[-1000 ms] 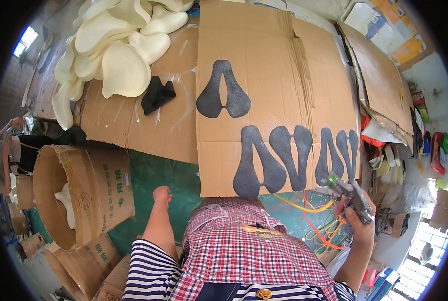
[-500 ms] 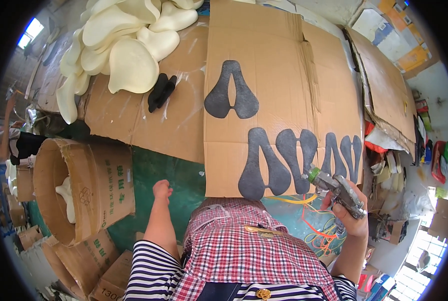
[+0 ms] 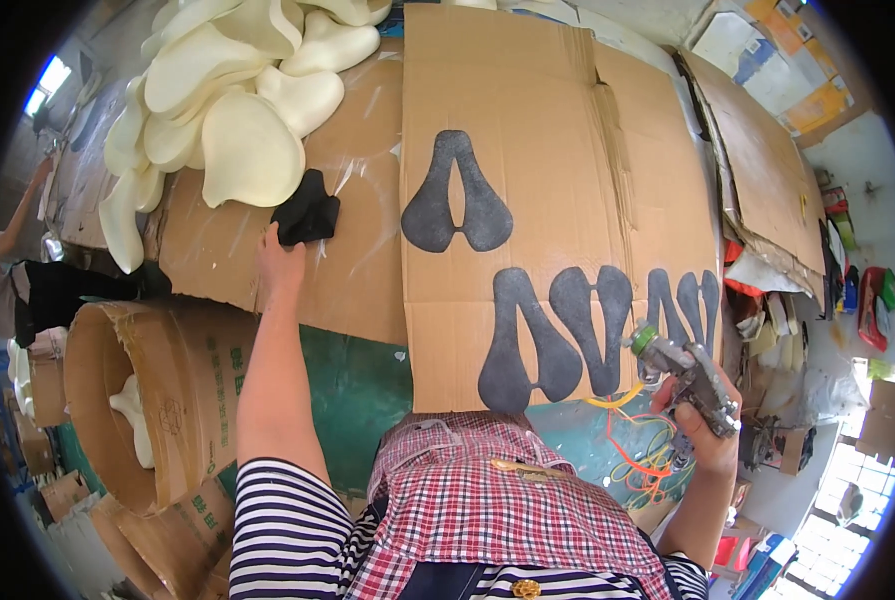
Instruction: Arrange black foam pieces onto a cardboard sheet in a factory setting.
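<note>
My left hand (image 3: 283, 258) reaches forward over the left cardboard, fingers closed on the near edge of a small stack of black saddle-shaped pads (image 3: 307, 212). The fingertips are partly hidden by the pads. In my right hand (image 3: 712, 425) is a spray gun (image 3: 685, 378) with a green-banded tip, held at the near right edge of the board. Flat dark grey saddle-shaped pads with a slot in the middle lie on the large cardboard sheet: one pad (image 3: 456, 192) alone farther off, and several, such as this pad (image 3: 527, 345), in a row near me.
Cream foam saddle shapes (image 3: 255, 150) are heaped at the far left. A round cardboard drum (image 3: 192, 390) stands left of me, a white piece (image 3: 130, 412) inside. Orange and yellow hoses (image 3: 647, 470) hang below the spray gun. Another person's arm (image 3: 22, 210) shows at the far left.
My left hand has moved forward from beside my body to the black pads, which now look turned and spread wider. The spray gun stays in my right hand, nearly in place.
</note>
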### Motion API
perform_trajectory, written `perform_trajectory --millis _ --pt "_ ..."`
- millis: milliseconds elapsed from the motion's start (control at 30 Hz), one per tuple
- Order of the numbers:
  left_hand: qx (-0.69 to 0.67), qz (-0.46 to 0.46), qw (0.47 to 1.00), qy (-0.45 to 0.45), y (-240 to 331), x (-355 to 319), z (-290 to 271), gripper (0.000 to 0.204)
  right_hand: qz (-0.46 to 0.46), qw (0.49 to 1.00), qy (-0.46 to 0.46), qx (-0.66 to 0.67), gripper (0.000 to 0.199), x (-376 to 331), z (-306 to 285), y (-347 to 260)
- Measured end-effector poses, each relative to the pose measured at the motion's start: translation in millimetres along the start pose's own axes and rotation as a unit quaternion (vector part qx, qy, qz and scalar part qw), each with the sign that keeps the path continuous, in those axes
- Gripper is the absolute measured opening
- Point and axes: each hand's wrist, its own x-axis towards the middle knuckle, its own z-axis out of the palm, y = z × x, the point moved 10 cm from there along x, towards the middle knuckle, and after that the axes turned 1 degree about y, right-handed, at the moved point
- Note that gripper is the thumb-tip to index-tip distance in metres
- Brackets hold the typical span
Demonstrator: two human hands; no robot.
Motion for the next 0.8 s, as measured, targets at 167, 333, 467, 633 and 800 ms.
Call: perform_trajectory --millis 167,333,467,633,800 --pt "0.069 0.007 0.994 -0.090 1.0 32.7 40.2 0.068 0.001 0.998 -0.060 -0.001 0.054 2.8 17.0 -1.9" --pt "0.147 -0.014 0.983 -0.108 3.9 37.2 48.3 0.051 0.039 0.997 -0.025 -0.054 0.055 -5.3 -6.1 7.1" --pt "0.076 0.001 0.993 -0.090 -29.0 55.0 36.4 0.036 0.025 0.997 -0.073 -0.029 0.054 -11.3 10.1 2.6" --pt "-0.033 -0.034 0.999 0.015 -23.5 56.9 2.4 0.031 0.027 0.999 -0.023 -0.012 0.053 -2.9 3.9 5.8" --pt "-0.058 -0.054 0.996 0.051 -26.9 55.5 -14.9 0.029 0.037 0.998 -0.044 -0.019 0.054 -10.5 -0.2 8.4"
